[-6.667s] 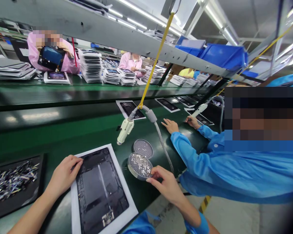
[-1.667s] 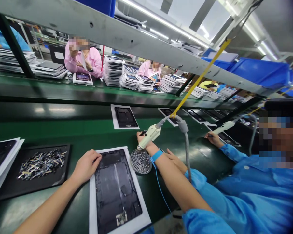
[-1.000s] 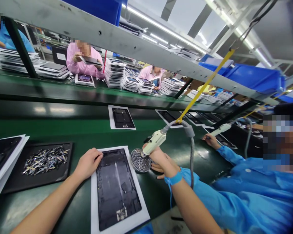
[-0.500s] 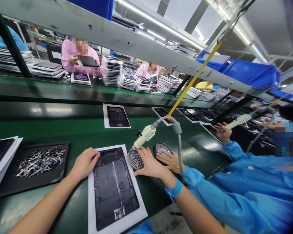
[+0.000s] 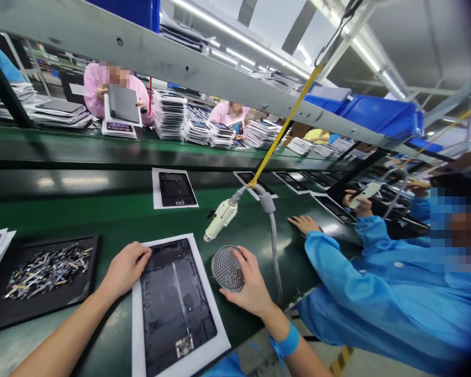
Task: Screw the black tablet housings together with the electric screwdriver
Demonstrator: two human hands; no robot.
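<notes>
- The left hand [image 5: 125, 269] lies at the upper left corner of an open tablet housing [image 5: 176, 309], its fingers curled narrow; whether they pinch the edge or only rest on it, I cannot tell.
- The right hand [image 5: 251, 283] is spread in a wide curve around a round perforated dish [image 5: 225, 268], thumb at the near rim, fingers on the right side of the rim, seeming to hold it.
- The tablet housing lies inner side up on a white sheet [image 5: 138, 335], at the bench's near edge, between the hands. The dish is just right of the sheet.
- The housing is probably light, thin and fairly stiff, with delicate parts inside; it is best held by its outer edges. The loose-looking sheet could slide beneath it.
- The dish looks like smooth, rigid metal, likely light but slippery; the rim offers the safest hold, and tipping could spill anything loose in its holes.
- A pale electric screwdriver [image 5: 221, 220] hangs just beyond the dish. Left of the left hand, a black tray [image 5: 92, 267] holds small shiny strips [image 5: 49, 272].
</notes>
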